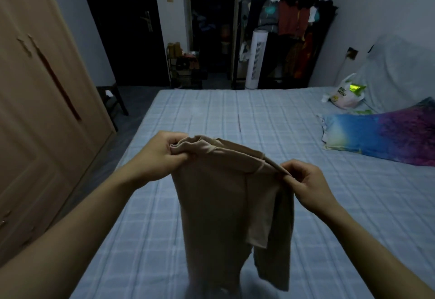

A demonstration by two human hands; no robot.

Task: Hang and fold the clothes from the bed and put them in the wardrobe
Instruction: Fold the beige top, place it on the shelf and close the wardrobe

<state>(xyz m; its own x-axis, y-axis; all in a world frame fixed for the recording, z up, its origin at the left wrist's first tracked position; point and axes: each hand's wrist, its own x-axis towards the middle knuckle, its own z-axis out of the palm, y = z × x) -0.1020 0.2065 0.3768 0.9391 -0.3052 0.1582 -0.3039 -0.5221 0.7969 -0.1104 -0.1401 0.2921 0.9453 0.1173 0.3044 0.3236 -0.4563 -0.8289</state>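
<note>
the left hand [162, 155] is closed on the bunched top edge of the beige garment [223, 204] at 10 o'clock of it, and the right hand [303, 181] pinches the same edge at 2 o'clock. the garment hangs between both hands above the bed [259, 115], lower part trailing toward 6 o'clock. the wardrobe [35, 110] stands at 9 o'clock, doors shut; a pillow [381, 133] lies on the bed at 3 o'clock, with a plastic bag [346, 96] near it at 2 o'clock.
</note>
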